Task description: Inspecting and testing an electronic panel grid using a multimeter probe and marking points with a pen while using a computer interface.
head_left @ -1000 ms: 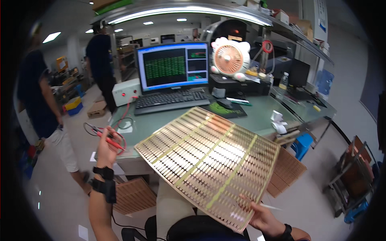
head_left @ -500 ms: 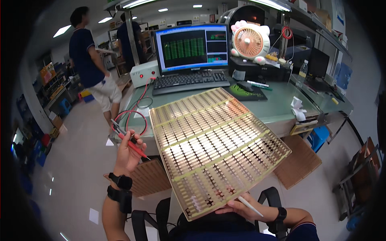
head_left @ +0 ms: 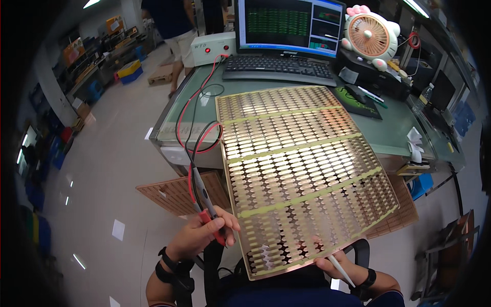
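Observation:
My left hand (head_left: 199, 231) is closed round a pair of test probes, one red probe (head_left: 219, 235) and one grey-black probe (head_left: 200, 185), beside the lower left edge of a large circuit board panel (head_left: 302, 166). Whether its fingertips touch the panel I cannot tell. The thin panel is copper-coloured, with rows of small cutouts and yellow-green bands, and it slopes from the desk toward me. My right hand (head_left: 335, 265) grips its near edge and also holds a white pen-like stick (head_left: 341, 271). Red and black leads (head_left: 180, 115) run from the probes to a pale box (head_left: 212, 49).
On the green-topped desk (head_left: 171, 115) stand a monitor (head_left: 281, 28), a keyboard (head_left: 276, 69) and a cat-shaped fan (head_left: 369, 36). Brown perforated boards (head_left: 174, 193) lean below on both sides. Another person (head_left: 174, 30) is beyond the desk at the left.
My left hand has moved right and down to the panel's edge, and the probes now point down. The view has turned left and downward. The other person has moved relative to the desk.

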Available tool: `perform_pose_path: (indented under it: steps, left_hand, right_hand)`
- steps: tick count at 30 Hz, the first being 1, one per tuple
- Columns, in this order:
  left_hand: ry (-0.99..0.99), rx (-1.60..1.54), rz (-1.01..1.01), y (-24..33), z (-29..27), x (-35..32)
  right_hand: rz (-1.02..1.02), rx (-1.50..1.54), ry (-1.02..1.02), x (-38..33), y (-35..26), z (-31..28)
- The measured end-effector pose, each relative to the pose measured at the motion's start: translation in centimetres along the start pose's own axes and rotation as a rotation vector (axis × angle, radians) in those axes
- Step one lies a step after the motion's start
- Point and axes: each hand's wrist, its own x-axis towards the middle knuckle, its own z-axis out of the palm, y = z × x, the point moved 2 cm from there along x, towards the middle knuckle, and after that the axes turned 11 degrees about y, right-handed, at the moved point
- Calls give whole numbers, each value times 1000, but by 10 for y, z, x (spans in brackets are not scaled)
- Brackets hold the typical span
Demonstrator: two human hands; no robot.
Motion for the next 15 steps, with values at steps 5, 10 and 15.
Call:
perform_pose_path:
  steps: [5,10,15]
  left_hand:
    - [34,-80,-53,-8,-4,-5]
    - [61,-45,-85,-15,-11,2]
    - [-35,-33,-51,-17,-16,3]
  right_hand:
    - [28,-47,-9,-9,25,-19]
    - [93,-70,34,-8,26,-22]
    - [106,-42,37,-9,26,-23]
